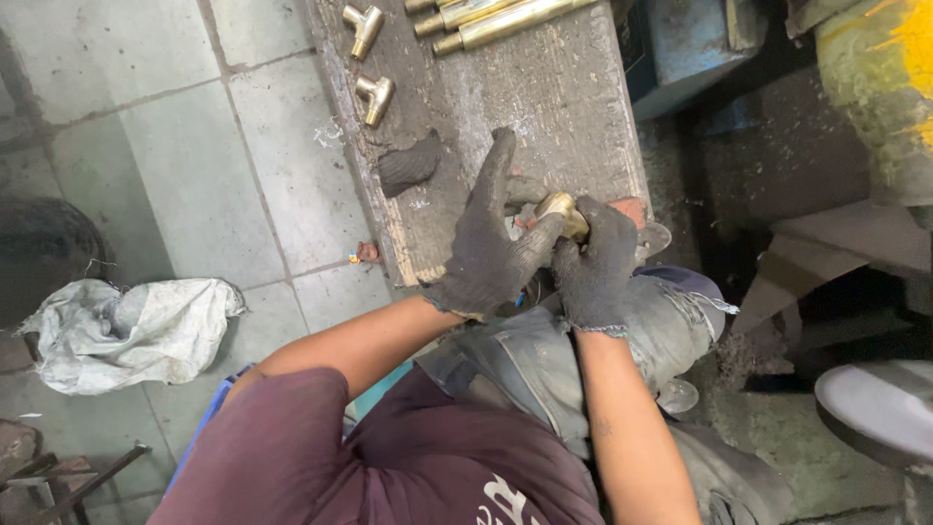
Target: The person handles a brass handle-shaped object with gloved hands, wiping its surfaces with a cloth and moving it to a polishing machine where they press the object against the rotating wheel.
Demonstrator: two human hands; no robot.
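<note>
Nearest the camera, the person's bare forearms ran up from a maroon shirt to two dark knit gloves that met over the near end of the wooden workbench (pixel 564 97). The right hand (pixel 595 267) was closed round a small brass fitting (pixel 562 208), its fingers wrapped over the right side and underside so that only a rounded yellow crown showed. The left hand (pixel 489 243) pressed its thumb and palm against the fitting's left side, while its forefinger stretched away flat along the bench top; it braced the piece rather than enclosing it. So the fitting sat between the two palms, just at the bench's near edge and above the person's grey-trousered knee. Being solid brass, it probably felt heavy for its bulk, quite rigid, and in no danger of breaking; its smooth turned surface could slip, though the coarse gloves would help, and the thicker body looked the safest place to hold it. What lay under the gloves was hidden, possibly a reddish tool. Further up the bench lay a dark crumpled glove (pixel 408 163), then two brass tee fittings (pixel 374 97) near the bench's left edge, and at its far end several brass tubes (pixel 505 17).
</note>
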